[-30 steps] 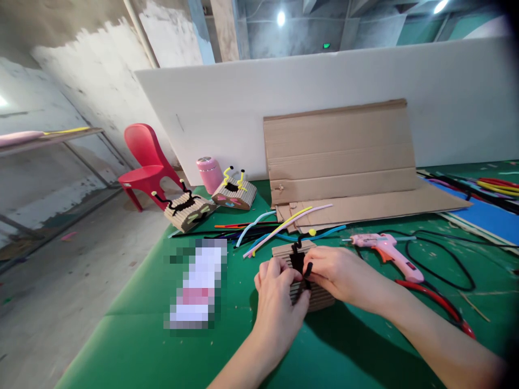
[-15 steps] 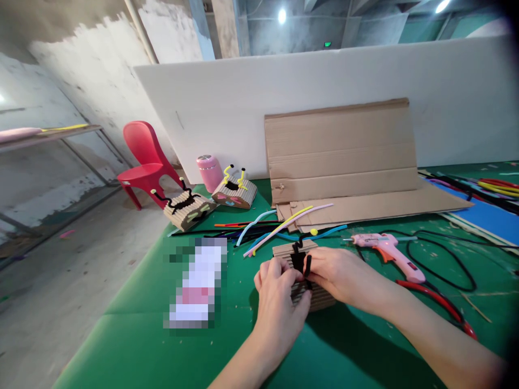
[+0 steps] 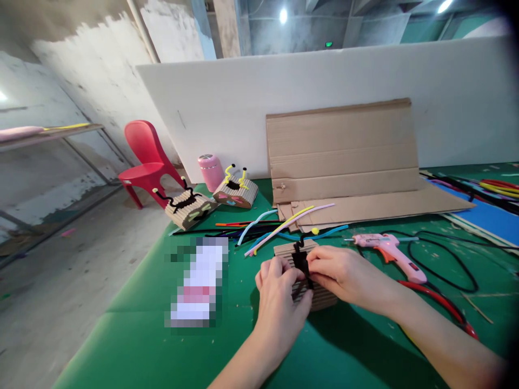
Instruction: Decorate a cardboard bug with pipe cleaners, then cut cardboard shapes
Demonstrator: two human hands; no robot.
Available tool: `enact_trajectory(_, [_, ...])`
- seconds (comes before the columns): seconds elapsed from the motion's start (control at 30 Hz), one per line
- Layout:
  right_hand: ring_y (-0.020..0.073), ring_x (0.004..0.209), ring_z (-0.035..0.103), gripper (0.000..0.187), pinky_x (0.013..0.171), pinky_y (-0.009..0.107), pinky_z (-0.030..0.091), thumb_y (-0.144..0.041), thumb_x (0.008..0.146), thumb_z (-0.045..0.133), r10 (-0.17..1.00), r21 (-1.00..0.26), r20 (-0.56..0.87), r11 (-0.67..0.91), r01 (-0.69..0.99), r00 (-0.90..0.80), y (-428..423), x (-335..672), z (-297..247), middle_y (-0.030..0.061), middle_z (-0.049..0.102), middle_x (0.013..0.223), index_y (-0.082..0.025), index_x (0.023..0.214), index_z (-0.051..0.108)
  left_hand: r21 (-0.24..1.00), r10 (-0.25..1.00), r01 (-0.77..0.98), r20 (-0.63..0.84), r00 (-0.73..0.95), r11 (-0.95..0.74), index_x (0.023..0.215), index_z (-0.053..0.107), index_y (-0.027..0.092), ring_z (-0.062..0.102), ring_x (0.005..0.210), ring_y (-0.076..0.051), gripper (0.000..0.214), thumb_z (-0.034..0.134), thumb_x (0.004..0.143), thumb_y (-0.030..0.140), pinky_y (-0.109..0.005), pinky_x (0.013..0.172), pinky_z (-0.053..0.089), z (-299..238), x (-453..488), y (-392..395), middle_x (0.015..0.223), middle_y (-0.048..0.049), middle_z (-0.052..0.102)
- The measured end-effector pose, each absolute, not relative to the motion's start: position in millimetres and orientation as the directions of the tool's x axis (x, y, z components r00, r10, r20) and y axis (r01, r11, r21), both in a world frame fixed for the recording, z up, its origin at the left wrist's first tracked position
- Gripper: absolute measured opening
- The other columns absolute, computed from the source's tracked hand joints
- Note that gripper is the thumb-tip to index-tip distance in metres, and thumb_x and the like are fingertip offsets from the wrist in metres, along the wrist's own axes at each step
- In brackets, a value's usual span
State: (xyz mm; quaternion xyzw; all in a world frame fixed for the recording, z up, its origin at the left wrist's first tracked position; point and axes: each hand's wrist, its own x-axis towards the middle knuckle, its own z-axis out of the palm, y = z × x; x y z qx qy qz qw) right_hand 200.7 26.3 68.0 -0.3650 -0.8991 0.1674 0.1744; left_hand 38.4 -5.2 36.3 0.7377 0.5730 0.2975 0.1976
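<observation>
A small block of layered corrugated cardboard (image 3: 322,299) lies on the green table (image 3: 162,346) in front of me. A black pipe cleaner (image 3: 300,260) runs over its top, ending in a curl with a yellow tip. My left hand (image 3: 279,300) grips the block's near left side with curled fingers. My right hand (image 3: 344,275) pinches the black pipe cleaner against the block from the right. The two hands touch at the fingertips.
A pink glue gun (image 3: 385,249) with a black cord lies to the right. Coloured pipe cleaners (image 3: 279,227) lie behind the block. Two finished cardboard figures (image 3: 188,208) and a pink cup (image 3: 210,172) stand at the back left. Cardboard sheets (image 3: 344,156) lean on a white board. A red chair (image 3: 146,162) stands off the table.
My right fingers have pressed the raised end of the black pipe cleaner down onto the block. Both hands stay on the block.
</observation>
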Motion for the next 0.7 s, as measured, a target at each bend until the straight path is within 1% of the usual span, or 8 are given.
enact_trajectory(0.13, [0.0150, 0.079, 0.054, 0.015, 0.067, 0.025, 0.041, -0.013, 0.084, 0.046, 0.711, -0.420, 0.194, 0.683, 0.598, -0.676, 27.4, 199.7, 64.5, 0.0027, 0.058, 0.086, -0.018, 0.077, 0.058, 0.643, 0.960, 0.714, 0.223, 0.171, -0.277, 0.076, 0.059, 0.020, 0.044, 0.089, -0.021, 0.014, 0.059, 0.064, 0.012, -0.037, 0.076, 0.035, 34.9, 37.8, -5.8, 0.089, -0.0034, 0.051])
enact_trajectory(0.43, [0.0141, 0.082, 0.051, 0.015, 0.069, 0.024, 0.039, -0.013, 0.084, 0.049, 0.688, -0.499, 0.231, 0.691, 0.524, -0.687, 32.1, 204.7, 58.3, 0.0019, 0.060, 0.086, -0.019, 0.082, 0.063, 0.640, 0.959, 0.717, 0.224, 0.171, -0.277, 0.078, 0.060, 0.019, 0.044, 0.087, -0.021, 0.015, 0.060, 0.065, 0.013, -0.037, 0.075, 0.035, 35.2, 37.5, -5.7, 0.087, -0.0037, 0.050])
enact_trajectory(0.7, [0.0140, 0.077, 0.049, 0.014, 0.067, 0.025, 0.038, -0.015, 0.083, 0.052, 0.696, -0.519, 0.236, 0.680, 0.518, -0.678, 35.3, 205.9, 55.2, 0.0005, 0.063, 0.082, -0.019, 0.080, 0.065, 0.646, 0.959, 0.709, 0.218, 0.184, -0.282, 0.078, 0.059, 0.019, 0.043, 0.088, -0.021, 0.014, 0.060, 0.065, 0.013, -0.038, 0.077, 0.035, 33.4, 36.0, -6.1, 0.087, -0.0035, 0.049])
